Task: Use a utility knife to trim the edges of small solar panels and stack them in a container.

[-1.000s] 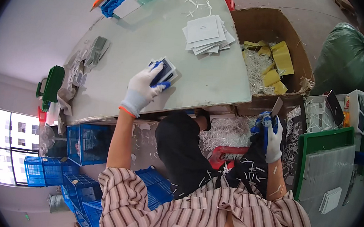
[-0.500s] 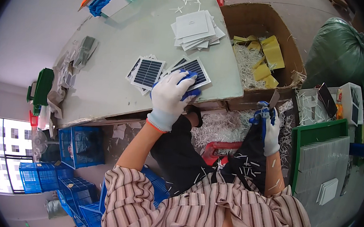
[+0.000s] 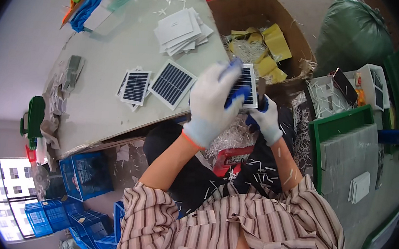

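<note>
My left hand (image 3: 211, 99), in a white glove with blue palm, holds a small solar panel (image 3: 249, 81) up past the table's right edge. The panel is dark with pale lines and a white border; part of it is behind the fingers. In my right hand (image 3: 267, 120), gloved alike, is a flat blade-like tool (image 3: 261, 88), upright against the panel's right edge; its handle is hidden by the fingers. On the table, left of my left hand, lie one solar panel (image 3: 172, 84) and a small overlapping pile of solar panels (image 3: 135, 86).
A pile of white cards (image 3: 177, 28) lies on the table (image 3: 100, 116). Beyond its right edge stands a cardboard box (image 3: 302, 38) with white strips and yellow pieces. On the right is a green crate (image 3: 318, 149) of stacked thin sheets; blue crates (image 3: 86, 176) stand lower left.
My left hand has lifted a solar panel off the table and carried it right. My right hand has moved left with the blade-like tool, up to the panel. The view has shifted.
</note>
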